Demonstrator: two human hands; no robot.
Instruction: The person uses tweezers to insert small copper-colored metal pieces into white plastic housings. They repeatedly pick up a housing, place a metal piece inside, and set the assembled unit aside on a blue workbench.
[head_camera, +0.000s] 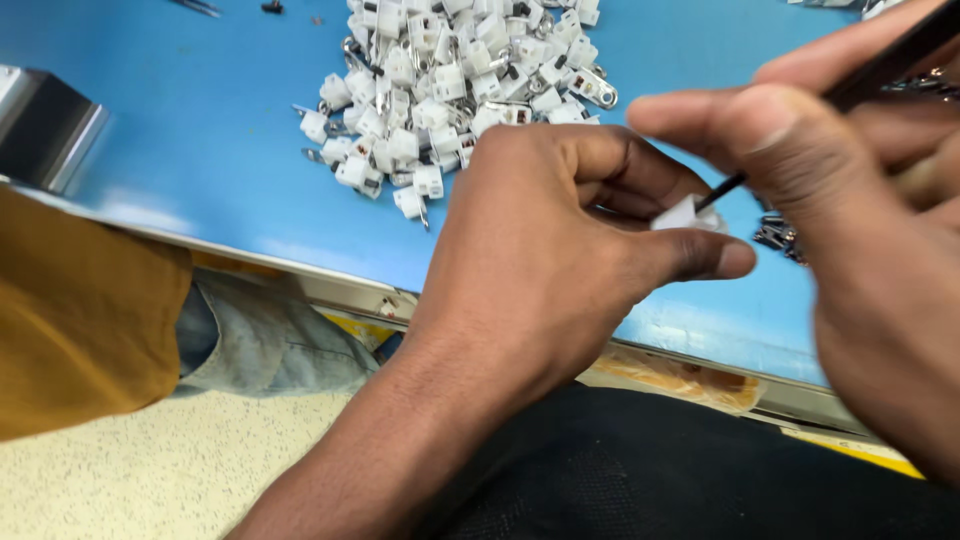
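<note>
Left hand (560, 230) fingers pinch small white part (685, 213) at its sides. Right hand (850, 170) fingers pinch thin black tool (880, 65), tip touching part. Part looks light, hard, easy to drop. Pile (450, 90) beyond fingers on blue table (200, 130).

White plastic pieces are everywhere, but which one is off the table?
The small white piece pinched in the left hand, with the right hand's thin black tool poking it. All the others lie in the pile on the blue table.
</note>
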